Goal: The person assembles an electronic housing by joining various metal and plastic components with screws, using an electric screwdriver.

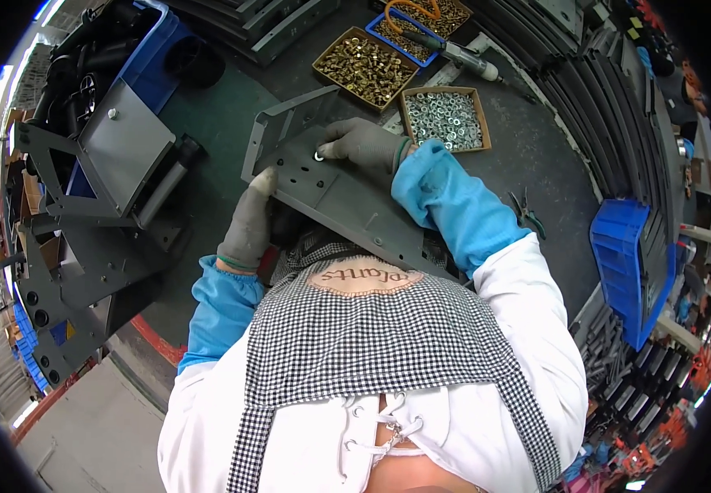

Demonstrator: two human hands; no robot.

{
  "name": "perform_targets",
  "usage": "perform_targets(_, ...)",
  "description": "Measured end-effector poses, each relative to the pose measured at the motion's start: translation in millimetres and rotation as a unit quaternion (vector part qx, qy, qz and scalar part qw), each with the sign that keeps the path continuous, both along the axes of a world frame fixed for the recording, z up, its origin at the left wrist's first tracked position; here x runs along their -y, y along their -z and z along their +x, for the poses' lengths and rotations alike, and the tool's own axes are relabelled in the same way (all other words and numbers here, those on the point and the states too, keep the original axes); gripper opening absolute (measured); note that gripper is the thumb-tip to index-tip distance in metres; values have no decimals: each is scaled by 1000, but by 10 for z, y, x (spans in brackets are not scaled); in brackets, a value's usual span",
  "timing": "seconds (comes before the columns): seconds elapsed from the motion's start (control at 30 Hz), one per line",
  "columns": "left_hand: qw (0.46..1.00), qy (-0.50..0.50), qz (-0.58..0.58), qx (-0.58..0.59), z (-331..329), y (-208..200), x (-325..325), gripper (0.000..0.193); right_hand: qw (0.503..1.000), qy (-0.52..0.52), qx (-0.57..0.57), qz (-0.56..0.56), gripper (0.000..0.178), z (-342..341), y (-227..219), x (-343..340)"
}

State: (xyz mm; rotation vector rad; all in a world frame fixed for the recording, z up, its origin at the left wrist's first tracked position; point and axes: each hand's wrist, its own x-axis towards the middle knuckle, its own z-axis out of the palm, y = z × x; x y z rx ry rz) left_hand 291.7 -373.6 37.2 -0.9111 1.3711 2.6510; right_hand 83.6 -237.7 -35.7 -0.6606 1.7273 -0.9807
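A dark grey folded metal bracket (355,201) with several holes lies tilted in front of my apron. My left hand (247,226), in a grey glove, grips its left edge with the thumb on top; the other fingers are hidden beneath. On the upper part of the panel, my gloved right hand (363,144) pinches a small silver washer (318,156) against the metal, beside one of the holes. Just beyond that hand stands a cardboard box of silver washers or nuts (446,119). Brass-coloured fasteners (365,67) fill another box behind it.
A pneumatic screwdriver (470,62) with an orange hose lies at the back, near a blue tray (404,37) of fasteners. Pliers (526,214) rest at the right. Assembled grey metal frames (117,156) crowd the left, beside a blue bin (154,66). Stacked dark panels (593,99) line the right.
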Motion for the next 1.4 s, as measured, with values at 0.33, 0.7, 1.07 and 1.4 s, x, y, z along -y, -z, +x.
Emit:
perform_targets(0.33,999,-13,28,-11,11,15,-37,54,986,-1,-163,-26,35,254,-185,-49)
perform_targets(0.7,999,-34,31,-4,-62,-266,-188,59,881,241,-403,-51,27,-656,-459,-1029)
perform_targets(1.07,1000,-13,-6,15,-129,-278,-184,64,843,47,-520,132,23,-829,392,-1681)
perform_targets(1.4,999,-23,46,1,-114,-161,-116,53,836,151,-525,48,20,-717,50,-1260)
